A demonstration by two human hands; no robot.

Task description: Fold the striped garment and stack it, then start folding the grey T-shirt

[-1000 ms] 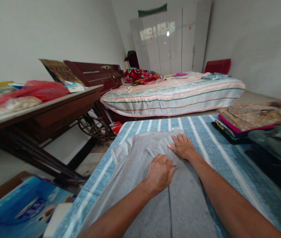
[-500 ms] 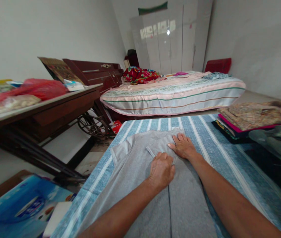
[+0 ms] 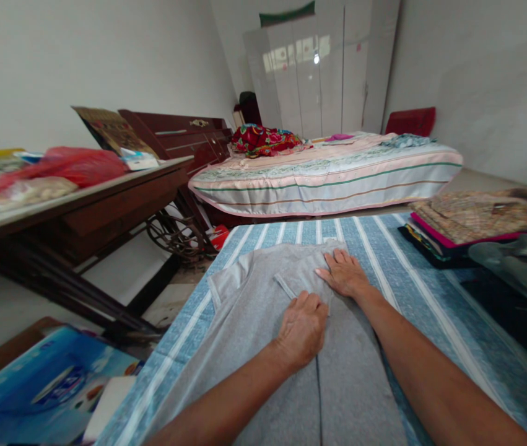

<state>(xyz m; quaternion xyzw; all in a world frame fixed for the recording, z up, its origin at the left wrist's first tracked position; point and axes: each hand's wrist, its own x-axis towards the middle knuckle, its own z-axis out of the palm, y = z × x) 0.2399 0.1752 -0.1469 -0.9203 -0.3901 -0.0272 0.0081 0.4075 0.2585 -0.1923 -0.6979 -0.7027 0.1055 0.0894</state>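
A grey T-shirt (image 3: 239, 347) lies spread on a blue-and-white striped cloth (image 3: 226, 297). Its right side is folded over toward the middle, with the folded edge running lengthwise and the turned-in sleeve (image 3: 291, 275) on top. My left hand (image 3: 304, 328) rests on this folded part, closed, its curled fingers gripping the shirt's fabric near the sleeve; the fingertips are hidden. Farther up, by the collar, my right hand (image 3: 344, 274) lies flat on the shirt with its fingers spread.
Folded clothes (image 3: 486, 223) are stacked on the right, beside a dark green garment (image 3: 518, 260). A sewing-machine table (image 3: 119, 192) carrying a red plastic bag (image 3: 87, 166) stands left. Below it is a blue carton (image 3: 44, 384). A bed (image 3: 319, 186) is beyond.
My left hand has slid slightly toward me along the folded part of the shirt. My right hand stays in place near the collar.
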